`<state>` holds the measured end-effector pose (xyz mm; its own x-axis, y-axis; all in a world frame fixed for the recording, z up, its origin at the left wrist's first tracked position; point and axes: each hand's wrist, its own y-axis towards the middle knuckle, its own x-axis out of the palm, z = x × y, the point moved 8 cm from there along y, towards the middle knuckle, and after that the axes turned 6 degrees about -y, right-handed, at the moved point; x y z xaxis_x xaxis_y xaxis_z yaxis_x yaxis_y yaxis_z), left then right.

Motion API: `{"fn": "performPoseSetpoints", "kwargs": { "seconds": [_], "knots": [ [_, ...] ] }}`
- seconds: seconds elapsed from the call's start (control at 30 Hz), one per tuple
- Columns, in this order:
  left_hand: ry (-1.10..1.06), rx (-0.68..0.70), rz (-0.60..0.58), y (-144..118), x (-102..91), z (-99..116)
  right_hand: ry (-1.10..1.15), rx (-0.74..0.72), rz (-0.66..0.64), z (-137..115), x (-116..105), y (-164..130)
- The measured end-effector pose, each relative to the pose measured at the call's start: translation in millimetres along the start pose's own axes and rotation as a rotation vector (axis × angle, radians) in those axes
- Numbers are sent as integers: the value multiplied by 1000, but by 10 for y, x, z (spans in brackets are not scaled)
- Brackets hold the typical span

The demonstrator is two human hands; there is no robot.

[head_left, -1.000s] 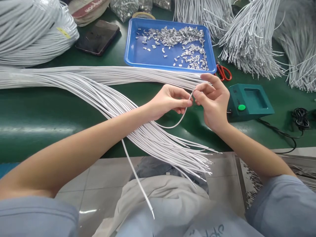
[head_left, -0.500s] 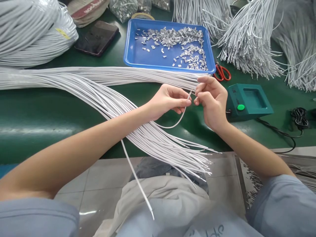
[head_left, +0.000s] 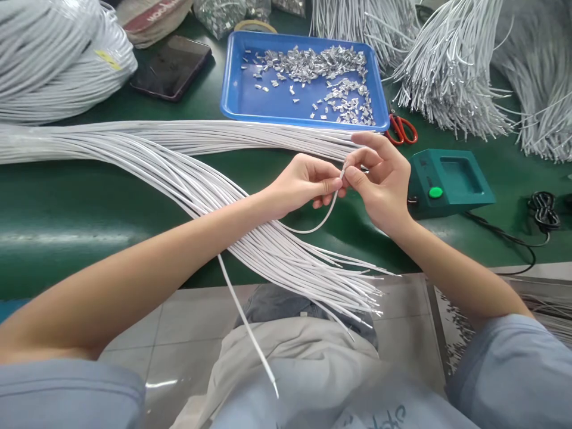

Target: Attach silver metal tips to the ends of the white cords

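My left hand (head_left: 297,187) is closed, its thumb and fingers pinching a single white wire (head_left: 329,211) close to its end. Below the grip the wire curves down and back to a fanned bundle of white wires (head_left: 263,253) under my left forearm. At the wire's tip, my right hand (head_left: 383,182) pinches with thumb and index finger, touching my left fingertips. Whether a small metal piece is also between those right fingers is hidden. A second group of white wires (head_left: 214,136) runs behind my hands.
Behind the hands stands a blue tray (head_left: 259,110) of small metal terminals (head_left: 313,64), with red-handled scissors (head_left: 401,130) beside it. A green device (head_left: 451,179) with a cord sits at right. A phone (head_left: 172,67), a wire coil (head_left: 53,65) and hanging wire bundles (head_left: 456,71) line the back.
My right hand has moved left, and its fingertips have closed on the end of the wire. My left hand keeps its pinch. The whole view has shifted slightly.
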<state>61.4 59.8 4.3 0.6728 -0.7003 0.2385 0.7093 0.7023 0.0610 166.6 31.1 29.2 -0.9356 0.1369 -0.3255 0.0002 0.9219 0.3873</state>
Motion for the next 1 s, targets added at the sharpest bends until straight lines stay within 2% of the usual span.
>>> {"fn": "performPoseSetpoints", "kwargs": {
  "seconds": [0.23, 0.37, 0.5, 0.7, 0.9, 1.0],
  "knots": [
    [28, 40, 57, -7, -36, 38, -167, -65, 84, -63, -43, -30],
    [23, 48, 89, -15, -71, 36, -140, -92, 146, -76, -102, -51],
    [36, 42, 97, -20, -80, 25, -45, -89, 96, -105, -70, -51],
    [62, 53, 120, -21, -98, 29, -29, -92, 73, -128, -42, -37],
    [73, 49, 90, -8, -76, 22, 18, -98, 86, -73, -50, -6],
    [71, 51, 88, -6, -73, 17, 45, -55, 74, 16, -43, 12]
  ]
}}
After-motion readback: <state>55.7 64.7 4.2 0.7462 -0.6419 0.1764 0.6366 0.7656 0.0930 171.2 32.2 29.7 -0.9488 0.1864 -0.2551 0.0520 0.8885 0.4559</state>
